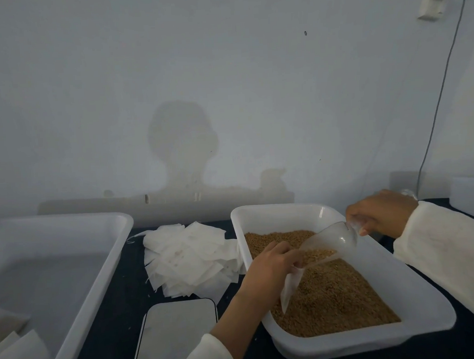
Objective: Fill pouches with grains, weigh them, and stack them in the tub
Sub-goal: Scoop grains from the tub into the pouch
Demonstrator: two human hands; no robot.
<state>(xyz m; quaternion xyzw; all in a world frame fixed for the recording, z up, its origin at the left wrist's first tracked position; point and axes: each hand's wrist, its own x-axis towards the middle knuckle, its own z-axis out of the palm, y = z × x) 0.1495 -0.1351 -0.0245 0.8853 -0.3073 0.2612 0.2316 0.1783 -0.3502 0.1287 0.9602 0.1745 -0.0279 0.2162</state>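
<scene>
Tipping the clear scoop [334, 238] with my right hand [382, 215], its grip closed round the handle, I am aiming its mouth down-left at the pouch [291, 285]; my left hand [271, 266] is pinching that pouch's top open just under the lip, the pouch hanging lengthwise over the grains [337, 298] in the near tray [421, 304], so the pour is running right to left

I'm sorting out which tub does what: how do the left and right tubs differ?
The right tub is filled with brown grains; the left tub holds only a few white pouches in its near corner. Both hands work over the right tub, none over the left. The left tub is cut off by the frame; the right shows whole. Both are white, rectangular and shallow.
</scene>
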